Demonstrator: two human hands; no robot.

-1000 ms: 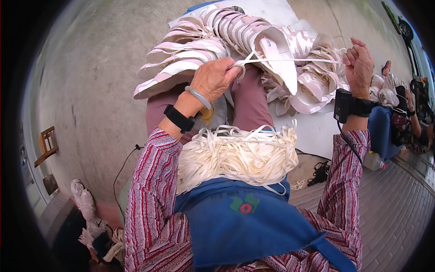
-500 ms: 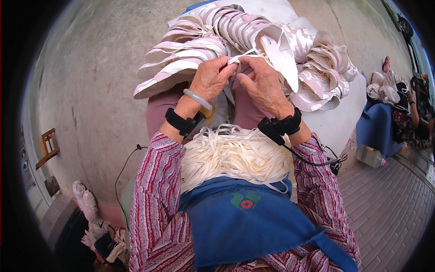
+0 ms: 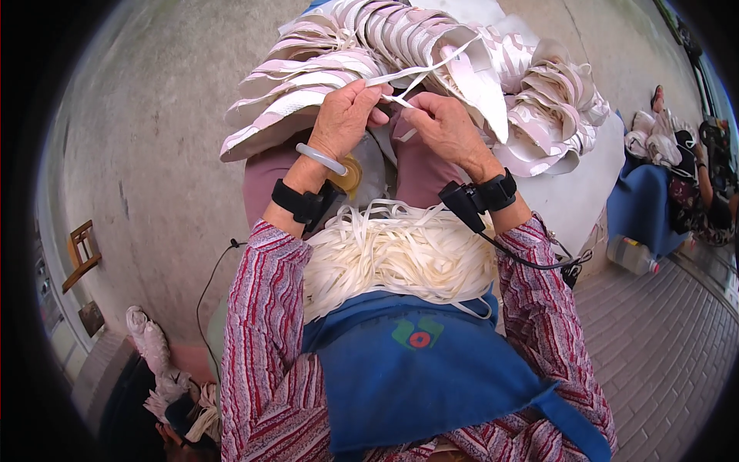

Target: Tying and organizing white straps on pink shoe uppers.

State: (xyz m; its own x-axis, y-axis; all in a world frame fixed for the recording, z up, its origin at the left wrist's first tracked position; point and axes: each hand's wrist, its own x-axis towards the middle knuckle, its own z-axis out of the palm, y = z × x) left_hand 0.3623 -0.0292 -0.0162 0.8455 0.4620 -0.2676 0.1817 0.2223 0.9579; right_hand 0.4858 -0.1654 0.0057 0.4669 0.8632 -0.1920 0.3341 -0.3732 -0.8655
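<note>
Your left hand has its thumb and fingers drawn together at the tips, pinching a white lace; the other fingers curl inward, and you leave almost no gap at the pinch. Your right hand also closes thumb against forefinger, on a short stretch of the same lace, just beside your left fingertips. The lace is above your knees, between your two hands, and from there it slants up to the right to the mouth of the nearest shoe upper; you cannot tell from here whether it passes through any eyelets. That upper lies at the near end of a curved row of pink and white uppers, nested one against another, with a looser cluster of uppers to its right on a white sheet. Across your lap, on the blue apron, sits a tangled heap of cream laces, below both wrists. You wear a pale bangle on the left wrist and a black strap on each. Well off to the right, a clear bottle stands near a blue cloth.
</note>
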